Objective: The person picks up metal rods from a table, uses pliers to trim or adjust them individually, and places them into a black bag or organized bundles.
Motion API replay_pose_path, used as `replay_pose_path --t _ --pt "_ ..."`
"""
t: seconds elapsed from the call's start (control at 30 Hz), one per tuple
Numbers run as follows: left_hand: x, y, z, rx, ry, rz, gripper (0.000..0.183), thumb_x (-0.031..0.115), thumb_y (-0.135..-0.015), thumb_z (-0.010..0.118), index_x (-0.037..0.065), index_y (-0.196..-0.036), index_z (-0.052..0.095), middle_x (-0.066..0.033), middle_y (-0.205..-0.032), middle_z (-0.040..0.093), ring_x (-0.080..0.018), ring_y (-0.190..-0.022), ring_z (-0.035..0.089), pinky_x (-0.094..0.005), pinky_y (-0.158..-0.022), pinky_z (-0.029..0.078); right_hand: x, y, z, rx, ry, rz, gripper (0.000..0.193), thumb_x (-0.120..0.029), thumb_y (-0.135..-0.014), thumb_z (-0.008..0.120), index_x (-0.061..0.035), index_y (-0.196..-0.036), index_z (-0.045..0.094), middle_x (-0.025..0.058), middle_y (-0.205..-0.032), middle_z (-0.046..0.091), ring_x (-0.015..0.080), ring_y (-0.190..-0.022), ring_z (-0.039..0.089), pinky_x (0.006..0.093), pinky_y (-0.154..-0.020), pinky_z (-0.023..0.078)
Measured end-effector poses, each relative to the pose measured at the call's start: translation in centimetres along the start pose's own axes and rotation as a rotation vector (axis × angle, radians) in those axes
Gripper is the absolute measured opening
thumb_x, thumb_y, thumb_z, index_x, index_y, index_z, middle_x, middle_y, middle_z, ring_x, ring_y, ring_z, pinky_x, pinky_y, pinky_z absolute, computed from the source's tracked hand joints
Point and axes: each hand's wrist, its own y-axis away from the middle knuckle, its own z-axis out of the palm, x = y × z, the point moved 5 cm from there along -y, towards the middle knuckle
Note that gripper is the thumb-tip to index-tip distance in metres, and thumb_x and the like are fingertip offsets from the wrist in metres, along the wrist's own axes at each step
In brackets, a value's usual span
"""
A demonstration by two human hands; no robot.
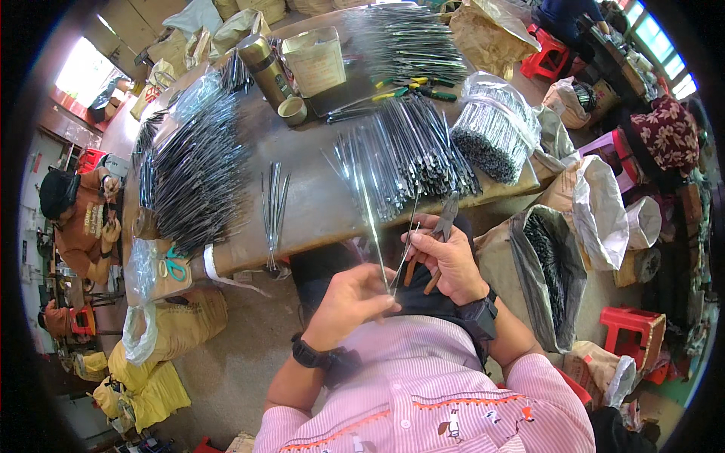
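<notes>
In front of my striped shirt, both hands work close together at the table's near edge. My left hand (356,300) is closed on a long thin metal rod (371,219), which slants up over the table and is slightly blurred. My right hand (447,260) grips a pair of pliers (448,217), jaws upward and brown handles downward. Its thumb and finger also pinch a second thin rod (405,253), whose lower end meets the first near my left fingertips. Just beyond lies a thick pile of similar rods (427,147). A few loose rods (275,204) lie farther left.
A large rod heap (196,166) covers the table's left; another (408,41) lies at the back. A plastic-wrapped bundle (498,128) sits right. A flask (264,68), cup (292,111) and teal-handled scissors (174,264) are on the table. Sacks (547,279) stand right; a person (79,219) works left.
</notes>
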Motion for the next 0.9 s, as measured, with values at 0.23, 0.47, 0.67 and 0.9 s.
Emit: replay_pose_path --t 0.23,0.47,0.67,0.9 --pt "-0.6 -0.5 -0.2 -0.053 -0.008 -0.022 0.03 -0.006 -0.08 0.061 -0.004 -0.107 0.052 -0.0043 -0.08 0.054 -0.0215 -0.075 0.067 -0.0213 -0.047 0.05 0.9 -0.2 -0.3 -0.046 0.032 0.166 0.03 -0.005 -0.083 0.064 0.0027 -0.109 0.051 0.0131 -0.09 0.063 0.0156 -0.072 0.062 0.0275 -0.067 0.053" --pt "-0.6 -0.7 0.8 -0.056 0.161 0.015 0.013 0.004 -0.087 0.054 -0.001 -0.099 0.051 -0.0099 -0.093 0.055 -0.0201 -0.083 0.061 -0.0286 -0.066 0.05 1.5 -0.5 -0.5 -0.079 0.073 0.145 0.023 -0.004 -0.081 0.066 0.001 -0.1 0.054 0.0083 -0.082 0.062 0.0145 -0.069 0.062 0.0262 -0.063 0.052" --pt "-2.2 -1.7 -0.4 -0.029 0.464 -0.146 0.027 0.025 -0.095 0.046 0.002 -0.084 0.053 -0.0116 -0.095 0.057 -0.0192 -0.076 0.058 -0.024 -0.056 0.044 0.5 0.0 0.6 -0.074 0.285 -0.039 0.02 -0.004 -0.081 0.066 0.0011 -0.096 0.054 0.0065 -0.079 0.061 0.0141 -0.068 0.061 0.0248 -0.06 0.05" --pt "-2.1 -2.6 -0.4 0.106 0.458 -0.061 0.012 0.008 -0.085 0.062 0.006 -0.092 0.054 -0.0062 -0.075 0.059 -0.0099 -0.047 0.048 -0.0197 -0.04 0.032 1.6 0.5 -0.2 -0.086 0.151 0.103 0.021 -0.015 -0.089 0.054 0.005 -0.093 0.057 0.0135 -0.088 0.062 0.0175 -0.078 0.06 0.0317 -0.07 0.05"
